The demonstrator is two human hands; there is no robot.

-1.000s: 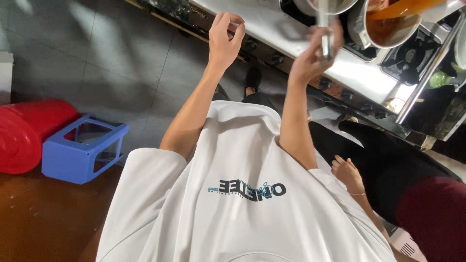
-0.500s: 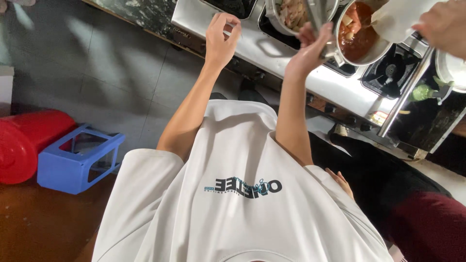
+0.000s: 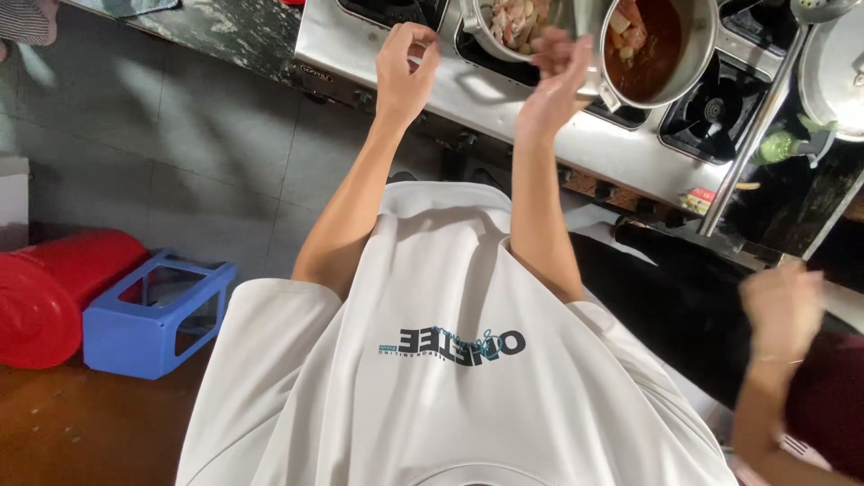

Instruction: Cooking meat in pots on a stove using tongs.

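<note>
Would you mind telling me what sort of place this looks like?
Probably a working kitchen: a steel gas stove with several burners, a pot of red stew, and a pan of chopped food by the right hand.

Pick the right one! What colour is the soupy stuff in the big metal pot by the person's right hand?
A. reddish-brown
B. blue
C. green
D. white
A: the pot on the steel stove, just beside the right hand, holds a reddish-brown liquid with pale chunks floating in it.
</note>
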